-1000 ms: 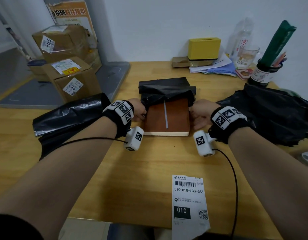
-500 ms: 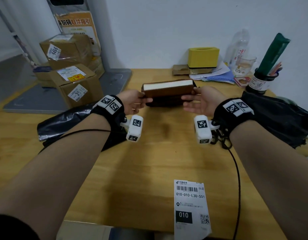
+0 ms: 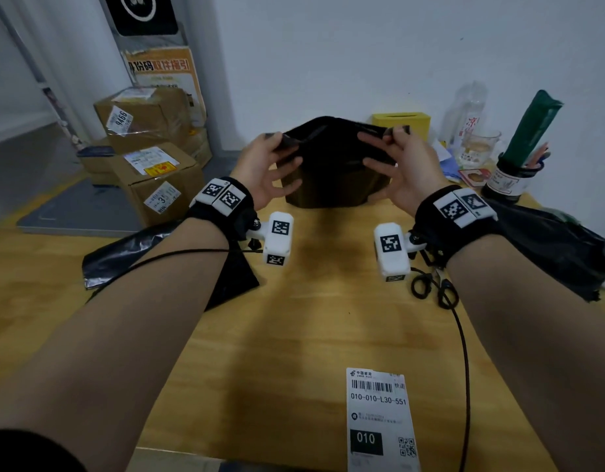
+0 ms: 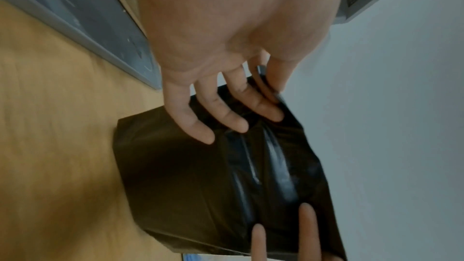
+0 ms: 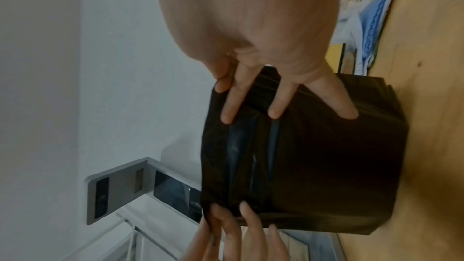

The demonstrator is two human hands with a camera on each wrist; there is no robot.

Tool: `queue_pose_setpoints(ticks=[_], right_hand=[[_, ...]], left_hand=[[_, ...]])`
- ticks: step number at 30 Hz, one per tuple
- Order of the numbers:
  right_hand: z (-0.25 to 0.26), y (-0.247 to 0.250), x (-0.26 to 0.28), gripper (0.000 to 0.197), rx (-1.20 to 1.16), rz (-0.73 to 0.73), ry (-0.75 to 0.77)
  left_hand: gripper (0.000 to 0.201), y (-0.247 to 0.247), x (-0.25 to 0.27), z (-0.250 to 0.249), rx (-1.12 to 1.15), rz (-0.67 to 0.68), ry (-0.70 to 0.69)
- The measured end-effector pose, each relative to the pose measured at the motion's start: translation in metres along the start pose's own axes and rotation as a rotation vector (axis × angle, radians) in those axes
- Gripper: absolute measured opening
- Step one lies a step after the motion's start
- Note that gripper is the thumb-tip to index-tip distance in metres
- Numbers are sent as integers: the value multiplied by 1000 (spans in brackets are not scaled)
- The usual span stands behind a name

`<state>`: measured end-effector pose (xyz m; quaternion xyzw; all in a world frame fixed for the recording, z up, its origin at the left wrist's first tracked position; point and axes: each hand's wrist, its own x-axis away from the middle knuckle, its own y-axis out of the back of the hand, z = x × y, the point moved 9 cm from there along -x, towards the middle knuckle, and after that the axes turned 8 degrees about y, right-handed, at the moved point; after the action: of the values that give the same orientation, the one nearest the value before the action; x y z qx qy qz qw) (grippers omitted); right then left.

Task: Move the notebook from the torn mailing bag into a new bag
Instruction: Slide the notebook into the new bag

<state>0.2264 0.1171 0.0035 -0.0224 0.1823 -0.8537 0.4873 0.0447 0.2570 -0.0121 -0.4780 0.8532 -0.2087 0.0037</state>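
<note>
Pinched at its upper corners by the left hand (image 3: 260, 168) and right hand (image 3: 408, 168), a black mailing bag (image 3: 331, 172) was held upright, its boxy bottom resting on the wooden table (image 3: 294, 335). No notebook could be seen; whether it was inside could not be told.

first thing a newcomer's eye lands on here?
The black mailing bag standing upright at the middle of the wooden table, its top corners pinched by the left hand and the right hand. Next, the white shipping label at the table's near edge, and the stacked cardboard boxes at the far left.
</note>
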Motion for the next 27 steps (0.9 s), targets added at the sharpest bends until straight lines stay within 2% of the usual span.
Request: queue_pose_setpoints(ticks=[6, 11, 16, 22, 27], right_hand=[[33, -15, 7, 24, -92, -14, 281], [44, -20, 3, 20, -171, -13, 368], [50, -21, -16, 23, -186, 24, 380], [26, -12, -57, 20, -386, -42, 274], [19, -5, -100, 46, -519, -218, 266]], left_hand=[[7, -15, 16, -32, 241, 93, -178], [14, -24, 19, -49, 285, 93, -268], [17, -29, 6, -61, 286, 79, -308], [20, -24, -39, -57, 406, 92, -237], [22, -31, -77, -66, 522, 80, -222]])
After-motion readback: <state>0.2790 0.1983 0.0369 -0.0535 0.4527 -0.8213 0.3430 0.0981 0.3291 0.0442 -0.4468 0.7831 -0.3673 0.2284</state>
